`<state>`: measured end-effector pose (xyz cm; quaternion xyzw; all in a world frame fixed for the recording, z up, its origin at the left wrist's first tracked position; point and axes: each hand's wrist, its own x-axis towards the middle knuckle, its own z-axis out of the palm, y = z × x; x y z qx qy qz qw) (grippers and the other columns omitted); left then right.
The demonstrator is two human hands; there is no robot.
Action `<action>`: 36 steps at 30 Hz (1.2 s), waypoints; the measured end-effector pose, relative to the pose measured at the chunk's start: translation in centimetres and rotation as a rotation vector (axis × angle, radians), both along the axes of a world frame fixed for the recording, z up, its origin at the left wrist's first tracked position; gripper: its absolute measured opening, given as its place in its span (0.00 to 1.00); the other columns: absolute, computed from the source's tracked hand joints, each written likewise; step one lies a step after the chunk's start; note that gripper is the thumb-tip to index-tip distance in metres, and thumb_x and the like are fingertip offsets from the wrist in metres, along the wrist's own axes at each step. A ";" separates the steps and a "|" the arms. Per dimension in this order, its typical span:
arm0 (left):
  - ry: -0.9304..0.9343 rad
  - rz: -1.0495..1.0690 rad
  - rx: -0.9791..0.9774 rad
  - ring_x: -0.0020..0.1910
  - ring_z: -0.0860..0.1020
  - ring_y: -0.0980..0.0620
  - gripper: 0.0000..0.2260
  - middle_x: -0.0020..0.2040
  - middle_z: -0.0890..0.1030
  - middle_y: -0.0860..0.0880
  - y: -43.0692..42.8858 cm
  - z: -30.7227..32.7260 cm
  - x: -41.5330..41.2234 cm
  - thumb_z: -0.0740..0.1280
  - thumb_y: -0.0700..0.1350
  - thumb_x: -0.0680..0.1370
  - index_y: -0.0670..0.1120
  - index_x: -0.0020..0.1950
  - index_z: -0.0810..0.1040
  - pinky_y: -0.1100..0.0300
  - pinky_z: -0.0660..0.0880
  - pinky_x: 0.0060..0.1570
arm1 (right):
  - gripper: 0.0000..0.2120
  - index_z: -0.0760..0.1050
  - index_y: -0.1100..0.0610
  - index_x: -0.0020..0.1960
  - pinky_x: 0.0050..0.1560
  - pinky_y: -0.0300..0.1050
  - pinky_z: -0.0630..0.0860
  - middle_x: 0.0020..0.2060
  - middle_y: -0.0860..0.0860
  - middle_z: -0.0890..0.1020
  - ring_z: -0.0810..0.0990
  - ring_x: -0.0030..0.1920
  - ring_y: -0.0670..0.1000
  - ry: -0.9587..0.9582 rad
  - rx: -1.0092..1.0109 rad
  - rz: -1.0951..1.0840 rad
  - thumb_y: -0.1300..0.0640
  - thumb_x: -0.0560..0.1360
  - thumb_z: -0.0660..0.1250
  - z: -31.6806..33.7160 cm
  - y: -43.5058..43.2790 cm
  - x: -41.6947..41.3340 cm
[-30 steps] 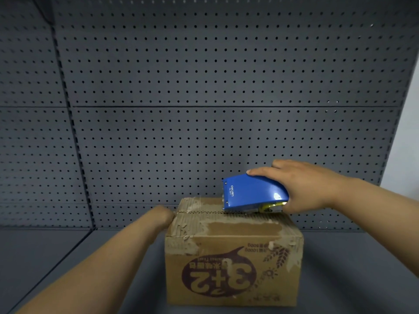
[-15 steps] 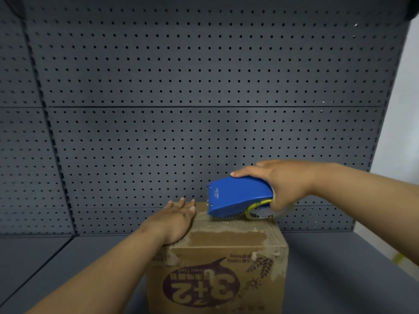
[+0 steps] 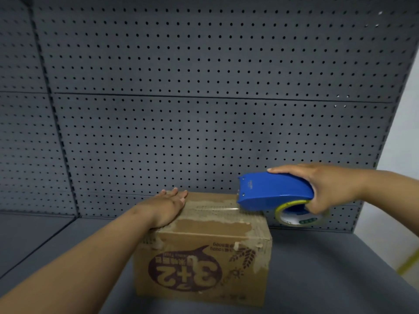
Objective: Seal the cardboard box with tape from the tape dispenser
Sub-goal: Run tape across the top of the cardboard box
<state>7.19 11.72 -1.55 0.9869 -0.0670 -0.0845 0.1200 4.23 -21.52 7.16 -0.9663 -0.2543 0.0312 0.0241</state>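
While our left hand lies flat and open on the cardboard box, our right hand grips the tape dispenser at the box's right top edge. We judge the box light and slidable, so press its top.

Dim, flat indoor light, bluish-grey cast. Brightest patch at 3 o'clock, the white wall beyond the pegboard. Faint glare streak on the tape across the cardboard box top. Soft shadow under the box. Wide-angle bowing at 9 and 3 o'clock; forearms at 7 o'clock slightly soft.
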 end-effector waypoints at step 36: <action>-0.015 -0.118 0.107 0.77 0.42 0.47 0.23 0.79 0.43 0.53 -11.0 0.2 -0.6 0.42 0.57 0.80 0.61 0.75 0.46 0.43 0.43 0.73 | 0.44 0.45 0.24 0.60 0.38 0.36 0.75 0.52 0.39 0.70 0.76 0.40 0.45 0.120 0.156 -0.045 0.58 0.67 0.71 -3.9 -6.4 -0.4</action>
